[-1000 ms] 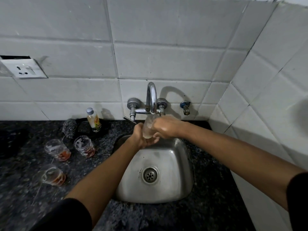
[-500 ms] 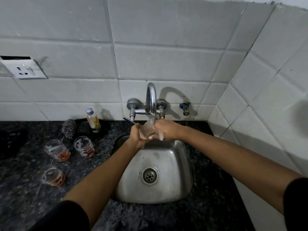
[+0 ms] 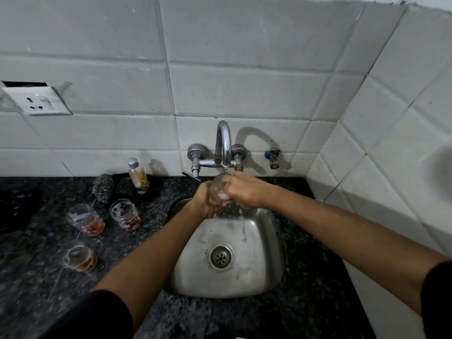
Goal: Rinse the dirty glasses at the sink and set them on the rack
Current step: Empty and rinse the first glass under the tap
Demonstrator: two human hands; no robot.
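- Both hands grip one small clear drinking glass (image 3: 219, 192) just above centre frame: the left hand (image 3: 204, 200) wraps it from the left, the right hand (image 3: 245, 192) from the right, fingers curled round it.
- That glass sits directly beneath the spout of the curved chrome wall tap (image 3: 223, 145), over the back edge of the square stainless-steel sink (image 3: 266, 277), with water running off it into the basin.
- Its long axis reads as roughly upright, tipped slightly; the mouth seems to face up toward the spout, though the fingers hide most of the rim, so I cannot be sure.
- Risk: wet glass is probably slippery; a loosened hold would likely drop it into the steel basin, where it could chip or break.
- Risk: the rim is close under the spout, so lifting it carelessly could knock glass against metal.
- Risk: three clear glasses with reddish dregs, the upper-left one (image 3: 84, 220), the middle one (image 3: 124, 214) and the lower one (image 3: 78, 258), stand near each other on the dark speckled stone counter (image 3: 315, 302) at left; a hasty reach could tip one.
- No rack is in view, so the set-down spot cannot be judged.
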